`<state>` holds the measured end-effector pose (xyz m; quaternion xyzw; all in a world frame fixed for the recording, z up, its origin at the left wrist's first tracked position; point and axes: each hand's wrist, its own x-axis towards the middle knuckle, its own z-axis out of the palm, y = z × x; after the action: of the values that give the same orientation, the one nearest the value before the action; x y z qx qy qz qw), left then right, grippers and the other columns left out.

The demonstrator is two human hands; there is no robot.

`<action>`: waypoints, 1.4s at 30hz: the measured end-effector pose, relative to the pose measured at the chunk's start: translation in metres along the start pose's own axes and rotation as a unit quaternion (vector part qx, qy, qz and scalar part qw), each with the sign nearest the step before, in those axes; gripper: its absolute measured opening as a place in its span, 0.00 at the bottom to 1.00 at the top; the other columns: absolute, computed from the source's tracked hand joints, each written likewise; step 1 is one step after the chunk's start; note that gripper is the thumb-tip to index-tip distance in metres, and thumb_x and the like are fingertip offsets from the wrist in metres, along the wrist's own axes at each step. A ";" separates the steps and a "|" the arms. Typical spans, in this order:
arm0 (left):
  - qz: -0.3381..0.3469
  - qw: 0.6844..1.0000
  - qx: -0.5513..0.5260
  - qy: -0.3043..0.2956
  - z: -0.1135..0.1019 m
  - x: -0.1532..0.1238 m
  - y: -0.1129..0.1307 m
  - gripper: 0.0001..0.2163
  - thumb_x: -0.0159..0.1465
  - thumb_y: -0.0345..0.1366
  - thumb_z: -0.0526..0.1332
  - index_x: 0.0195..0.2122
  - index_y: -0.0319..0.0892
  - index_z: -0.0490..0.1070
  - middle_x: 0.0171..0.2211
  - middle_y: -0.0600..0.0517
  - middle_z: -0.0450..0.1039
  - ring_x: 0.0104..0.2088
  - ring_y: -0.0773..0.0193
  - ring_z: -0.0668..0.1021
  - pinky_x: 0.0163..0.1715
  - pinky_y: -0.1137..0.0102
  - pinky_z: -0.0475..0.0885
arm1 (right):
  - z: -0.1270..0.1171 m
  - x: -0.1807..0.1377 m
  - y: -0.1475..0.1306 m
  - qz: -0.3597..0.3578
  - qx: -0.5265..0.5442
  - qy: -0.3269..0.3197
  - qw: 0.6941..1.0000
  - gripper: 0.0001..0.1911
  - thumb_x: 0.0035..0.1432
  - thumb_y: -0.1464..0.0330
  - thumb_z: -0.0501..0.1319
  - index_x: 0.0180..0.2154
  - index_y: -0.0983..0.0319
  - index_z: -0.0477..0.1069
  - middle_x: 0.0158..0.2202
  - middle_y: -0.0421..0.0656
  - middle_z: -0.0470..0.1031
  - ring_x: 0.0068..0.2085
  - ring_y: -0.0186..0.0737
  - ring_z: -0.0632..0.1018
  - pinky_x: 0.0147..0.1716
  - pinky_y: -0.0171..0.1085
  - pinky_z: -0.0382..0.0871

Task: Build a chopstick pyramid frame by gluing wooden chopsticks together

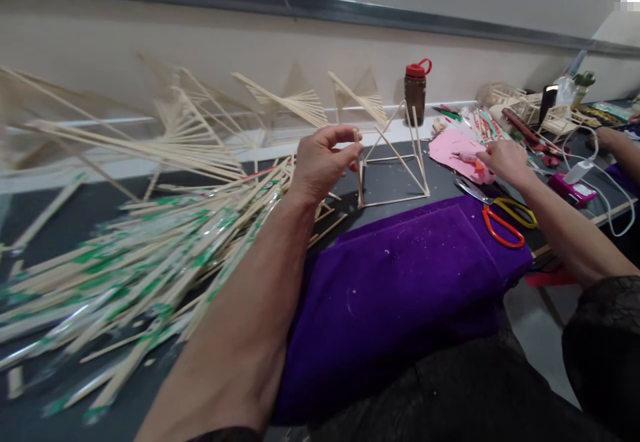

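Note:
My left hand (323,162) is pinched shut on the top of an upright stick at the near left corner of a small frame of wooden sticks (395,162), which stands on the dark table (385,179). My right hand (505,160) reaches out to the right. It rests on a pink sheet (453,149) with its fingers curled round a small pink and red object (473,161) that I cannot make out. A purple cloth (400,289) lies over the table edge in front of me.
A heap of wrapped wooden chopsticks (135,269) covers the left of the table. Fan-shaped stick models (295,105) lean on the wall. A brown bottle with a red cap (415,92) stands behind the frame. Orange and yellow scissors (503,219) lie at right. Another person's hand (607,139) is far right.

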<state>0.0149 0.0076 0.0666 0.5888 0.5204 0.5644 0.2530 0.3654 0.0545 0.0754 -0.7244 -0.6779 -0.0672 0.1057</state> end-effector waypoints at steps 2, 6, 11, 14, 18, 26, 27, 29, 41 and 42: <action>0.007 1.000 0.003 -0.002 -0.001 0.001 -0.003 0.12 0.55 0.33 0.67 0.41 0.40 0.80 0.45 0.47 0.81 0.23 0.72 0.74 0.17 0.76 0.63 | -0.012 -0.021 -0.030 -0.097 0.068 0.039 0.992 0.17 0.67 0.62 0.58 0.45 0.64 0.83 0.41 0.53 0.84 0.44 0.49 0.81 0.43 0.44 0.70; 0.012 1.000 0.008 -0.002 -0.001 0.000 -0.007 0.13 0.54 0.35 0.67 0.42 0.41 0.80 0.44 0.47 0.81 0.23 0.72 0.75 0.17 0.77 0.62 | -0.021 -0.051 -0.103 -0.270 0.214 0.090 0.934 0.15 0.69 0.69 0.55 0.48 0.61 0.80 0.45 0.48 0.82 0.46 0.44 0.80 0.49 0.43 0.70; 0.024 1.000 0.003 -0.009 -0.003 0.001 -0.010 0.13 0.55 0.36 0.68 0.42 0.43 0.80 0.43 0.49 0.81 0.22 0.73 0.74 0.16 0.77 0.62 | -0.004 -0.046 -0.163 -0.275 0.260 0.102 0.920 0.15 0.70 0.69 0.56 0.54 0.61 0.76 0.47 0.48 0.80 0.49 0.45 0.77 0.49 0.42 0.69; 0.028 1.000 0.006 -0.010 -0.004 0.001 -0.012 0.14 0.56 0.35 0.68 0.44 0.43 0.80 0.43 0.49 0.81 0.22 0.73 0.75 0.16 0.76 0.63 | 0.005 -0.041 -0.173 -0.271 0.275 0.077 0.919 0.14 0.72 0.67 0.55 0.51 0.59 0.78 0.45 0.45 0.80 0.47 0.43 0.77 0.48 0.40 0.68; 0.033 0.999 0.012 -0.016 -0.004 0.001 -0.012 0.13 0.57 0.35 0.68 0.45 0.43 0.80 0.43 0.49 0.81 0.21 0.73 0.75 0.16 0.76 0.63 | 0.006 -0.045 -0.176 -0.269 0.278 0.063 0.920 0.15 0.74 0.64 0.54 0.48 0.57 0.79 0.44 0.42 0.79 0.45 0.40 0.76 0.44 0.37 0.66; 0.031 0.999 0.028 -0.025 -0.005 -0.001 -0.011 0.13 0.59 0.37 0.68 0.46 0.45 0.80 0.43 0.51 0.82 0.24 0.71 0.77 0.17 0.77 0.65 | 0.001 -0.049 -0.181 -0.259 0.263 0.053 0.928 0.16 0.75 0.63 0.54 0.50 0.55 0.80 0.48 0.43 0.78 0.46 0.40 0.76 0.40 0.36 0.65; 0.029 0.999 0.031 -0.025 -0.004 -0.001 -0.010 0.14 0.59 0.37 0.68 0.46 0.45 0.80 0.43 0.51 0.82 0.25 0.71 0.78 0.18 0.78 0.65 | 0.001 -0.048 -0.181 -0.260 0.260 0.053 0.928 0.17 0.75 0.63 0.53 0.50 0.55 0.80 0.48 0.43 0.78 0.47 0.41 0.76 0.40 0.37 0.66; 0.024 0.999 0.034 -0.027 -0.004 -0.002 -0.008 0.15 0.59 0.36 0.68 0.48 0.45 0.79 0.43 0.50 0.82 0.25 0.71 0.78 0.18 0.78 0.66 | 0.001 -0.048 -0.182 -0.262 0.256 0.051 0.929 0.17 0.76 0.63 0.52 0.51 0.55 0.80 0.49 0.43 0.78 0.47 0.41 0.76 0.41 0.37 0.66; 0.027 0.999 0.032 -0.033 -0.004 -0.002 -0.009 0.16 0.59 0.37 0.68 0.49 0.46 0.79 0.44 0.50 0.82 0.23 0.71 0.77 0.17 0.77 0.64 | -0.004 -0.052 -0.183 -0.250 0.247 0.035 0.936 0.17 0.76 0.63 0.53 0.52 0.55 0.80 0.50 0.45 0.78 0.48 0.42 0.78 0.40 0.38 0.67; 0.027 0.999 0.029 -0.034 -0.004 -0.002 -0.008 0.16 0.59 0.37 0.68 0.49 0.46 0.80 0.44 0.50 0.83 0.23 0.71 0.77 0.17 0.77 0.64 | -0.004 -0.052 -0.183 -0.250 0.248 0.035 0.935 0.17 0.76 0.63 0.53 0.52 0.55 0.80 0.50 0.45 0.78 0.48 0.42 0.78 0.40 0.37 0.67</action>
<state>0.0093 0.0074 0.0593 0.6284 0.5116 0.5356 0.2378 0.1798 0.0144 0.0779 -0.4798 -0.8279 0.0534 0.2855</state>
